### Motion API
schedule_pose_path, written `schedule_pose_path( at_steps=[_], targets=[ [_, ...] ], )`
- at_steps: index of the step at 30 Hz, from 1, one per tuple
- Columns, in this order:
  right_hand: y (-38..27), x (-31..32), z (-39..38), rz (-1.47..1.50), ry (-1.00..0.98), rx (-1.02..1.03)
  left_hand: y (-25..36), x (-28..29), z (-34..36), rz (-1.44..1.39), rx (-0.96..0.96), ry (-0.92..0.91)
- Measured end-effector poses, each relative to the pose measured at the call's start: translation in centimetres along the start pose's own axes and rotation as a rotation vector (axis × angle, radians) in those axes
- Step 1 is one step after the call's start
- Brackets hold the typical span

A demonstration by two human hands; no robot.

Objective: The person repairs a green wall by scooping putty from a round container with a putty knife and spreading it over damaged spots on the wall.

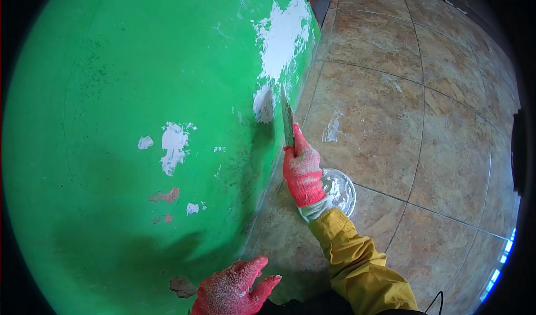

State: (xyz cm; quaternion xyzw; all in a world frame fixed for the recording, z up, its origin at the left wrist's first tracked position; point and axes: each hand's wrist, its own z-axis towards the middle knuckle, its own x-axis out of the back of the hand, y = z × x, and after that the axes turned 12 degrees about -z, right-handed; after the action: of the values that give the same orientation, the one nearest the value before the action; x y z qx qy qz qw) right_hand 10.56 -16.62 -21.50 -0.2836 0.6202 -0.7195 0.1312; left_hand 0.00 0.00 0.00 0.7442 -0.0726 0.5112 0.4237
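In a red work glove, my right hand (pixel 303 167) grips a putty knife (pixel 287 119). Its thin blade points away from me, close to the green wall (pixel 123 91), seen almost edge-on; I cannot tell if it touches. Just beyond the blade a large white putty patch (pixel 283 36) spreads up the wall, with a smaller putty patch (pixel 263 104) beside the blade. My left hand (pixel 237 287), gloved alike, is low by the wall with index finger and thumb apart and nothing between them. A round container (pixel 339 192) of white putty stands on the floor, partly behind my right wrist.
Left along the wall are another putty patch (pixel 175 147), a bare reddish spot (pixel 165 195) and a chipped hole (pixel 182 287) near my left hand. Brown floor tiles (pixel 374 75) meet the wall's base on the right, with a white smear (pixel 333 128) on one.
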Motion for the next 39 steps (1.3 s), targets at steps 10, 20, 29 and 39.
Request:
schedule_pose_path(
  at_steps=[10,20,29,39],
  targets=[
    [0.7,-0.7,-0.8,-0.115,-0.043,0.06,0.1,-0.3,-0.4,-0.027,-0.03,-0.005],
    [1.4,0.8,-0.4,0.271,-0.119,-0.157,-0.7,0.1,0.2,-0.004,-0.018,0.016],
    [1.7,-0.8,2.9,0.351,-0.032,-0.017,-0.3,-0.1,0.0,0.07,-0.047,0.005],
    [1.8,1.0,0.2,0.283,-0.117,0.051,-0.3,-0.1,0.7,0.033,-0.01,-0.023]
  ],
)
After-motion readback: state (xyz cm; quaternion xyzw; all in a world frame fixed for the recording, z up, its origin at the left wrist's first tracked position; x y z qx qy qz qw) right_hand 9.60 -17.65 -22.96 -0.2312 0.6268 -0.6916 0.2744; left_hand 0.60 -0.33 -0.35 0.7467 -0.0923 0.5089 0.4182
